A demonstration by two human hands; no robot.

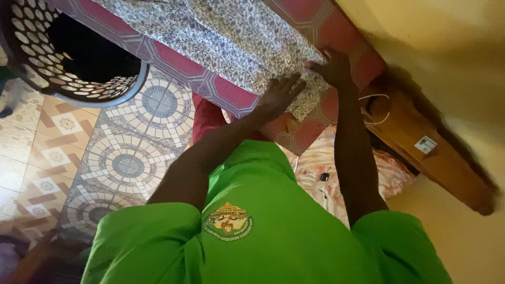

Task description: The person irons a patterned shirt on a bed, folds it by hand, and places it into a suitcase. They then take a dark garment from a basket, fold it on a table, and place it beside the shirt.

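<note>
Both bare arms are stretched forward; the left hand (279, 97) is laid flat, fingers (292, 83) spread; the right hand (332, 67) is pressed down, fingers bent.

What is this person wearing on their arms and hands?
Both the left hand and the right hand are bare: no gloves, rings or watch show. The forearms are bare too. Short bright green sleeves belong to a green shirt with a round embroidered badge on its chest.

home bedroom – patterned bedspread (315, 31), laundry basket (79, 68), tiled floor (126, 158)
</note>
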